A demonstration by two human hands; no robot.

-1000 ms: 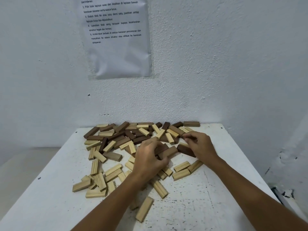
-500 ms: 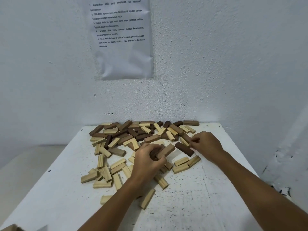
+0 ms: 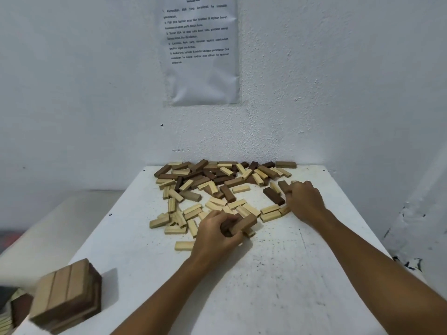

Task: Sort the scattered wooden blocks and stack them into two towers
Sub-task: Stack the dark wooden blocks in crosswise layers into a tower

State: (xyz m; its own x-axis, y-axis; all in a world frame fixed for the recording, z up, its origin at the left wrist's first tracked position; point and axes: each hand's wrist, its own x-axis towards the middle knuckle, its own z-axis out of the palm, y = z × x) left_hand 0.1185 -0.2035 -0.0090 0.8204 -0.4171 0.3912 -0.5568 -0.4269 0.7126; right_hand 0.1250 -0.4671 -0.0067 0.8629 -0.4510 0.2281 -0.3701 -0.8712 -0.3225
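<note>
Several light and dark wooden blocks (image 3: 217,184) lie scattered over the far half of the white table (image 3: 278,274). My left hand (image 3: 217,234) grips a brown block (image 3: 243,224) together with a darker one, near the table's middle. My right hand (image 3: 303,200) rests at the right of the pile, its fingers pinching a dark block (image 3: 283,186). Another dark block (image 3: 273,195) lies just left of that hand. A short tower of stacked blocks (image 3: 67,293) stands at the table's near left corner, three light blocks across its top.
The table's far edge meets a white wall carrying a printed sheet (image 3: 200,49). More blocks (image 3: 12,310) sit low at the left beyond the tower. A lower pale surface (image 3: 48,226) lies left of the table.
My left hand has pulled back toward me with the brown blocks in its grip. My right hand stayed by the pile's right side. The view tilted down, bringing the tower into sight.
</note>
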